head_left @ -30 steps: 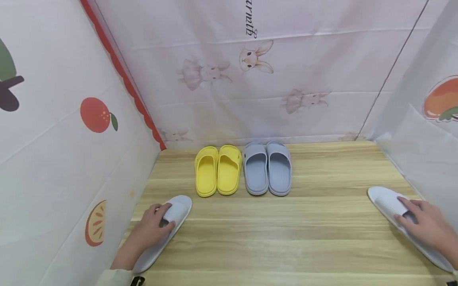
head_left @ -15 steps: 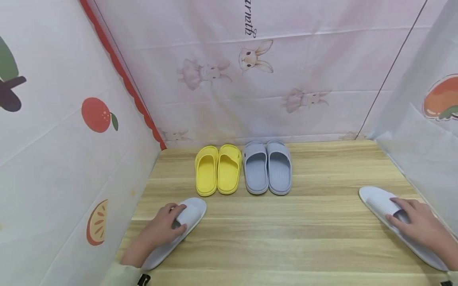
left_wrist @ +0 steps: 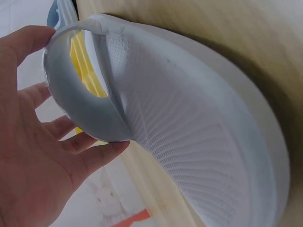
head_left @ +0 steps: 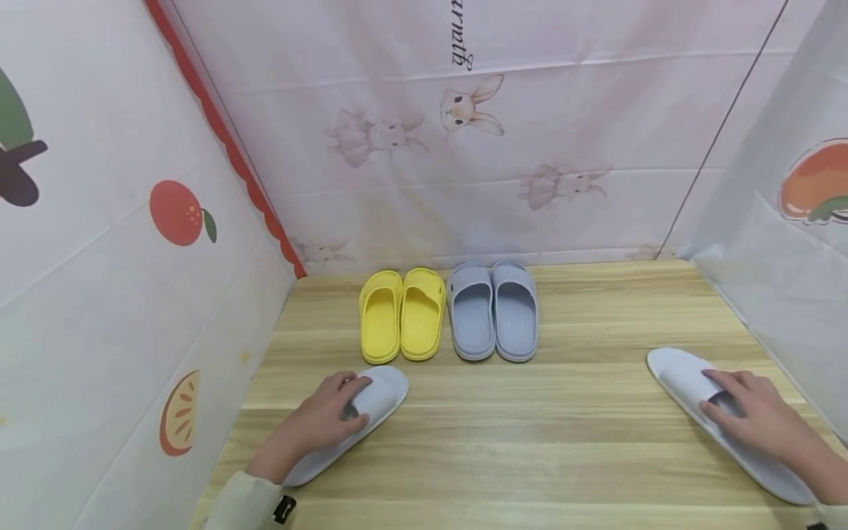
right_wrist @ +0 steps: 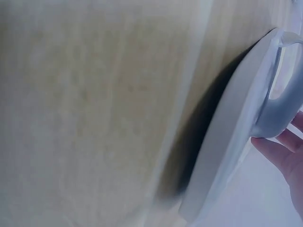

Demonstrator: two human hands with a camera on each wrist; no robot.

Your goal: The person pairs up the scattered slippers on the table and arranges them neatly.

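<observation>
My left hand (head_left: 321,419) grips a white slipper (head_left: 383,390) by its upper strap, left of centre on the wooden board. In the left wrist view, thumb and fingertips pinch the edge of the strap (left_wrist: 90,116), and the ribbed footbed (left_wrist: 189,142) shows behind it. My right hand (head_left: 755,412) holds a matching white slipper (head_left: 682,375) the same way at the right side. Seen from the right wrist, this slipper's sole edge (right_wrist: 222,123) lies close over the wood, with a dark shadow beneath. Both toes point away and inward.
A yellow pair of slippers (head_left: 380,327) and a grey-blue pair (head_left: 473,320) stand side by side at the back of the wooden board (head_left: 530,442). Printed cloth walls (head_left: 596,110) enclose the board at the back, left and right.
My left hand has moved right with its white slipper, towards the middle. My right hand has moved left with the other one. The yellow and grey-blue pairs have stayed put.
</observation>
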